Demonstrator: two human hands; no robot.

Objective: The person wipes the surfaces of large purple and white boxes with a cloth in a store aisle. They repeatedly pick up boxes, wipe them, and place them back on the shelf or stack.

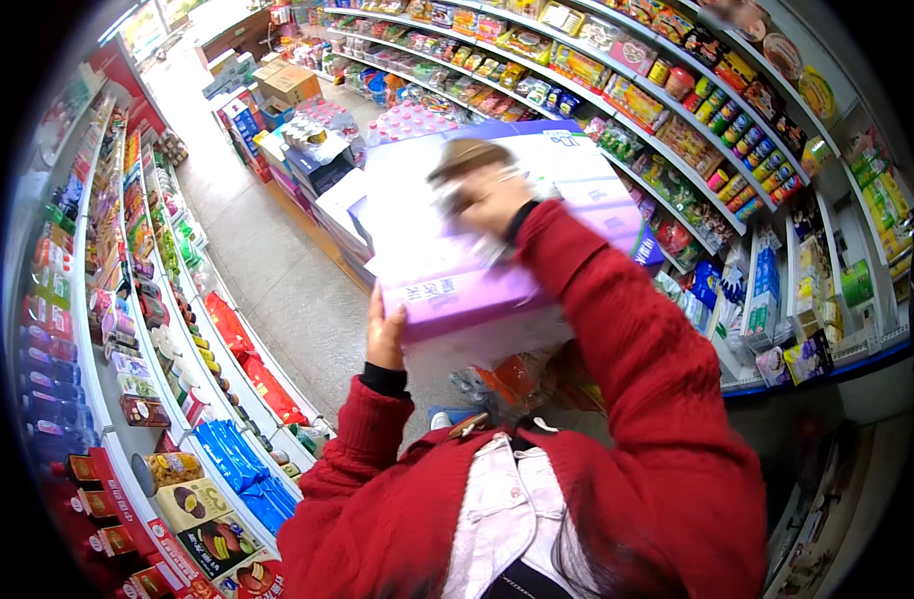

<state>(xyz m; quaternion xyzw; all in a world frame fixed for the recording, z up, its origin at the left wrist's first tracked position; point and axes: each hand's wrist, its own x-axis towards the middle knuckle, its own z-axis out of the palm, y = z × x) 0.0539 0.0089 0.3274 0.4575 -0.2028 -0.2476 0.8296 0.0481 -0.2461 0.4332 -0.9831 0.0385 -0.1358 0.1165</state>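
Red-sleeved arms raised, both hands [385, 334] gripping purple-white pack [477, 250].

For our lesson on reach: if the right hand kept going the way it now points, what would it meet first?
Probably the small brown thing already at the right hand, both atop the purple pack; behind it the stacked boxes. Depth is unclear.

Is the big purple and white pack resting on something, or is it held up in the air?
Held up. The left hand supports the pack at its lower edge, and the right hand lies on top; nothing shows beneath it.
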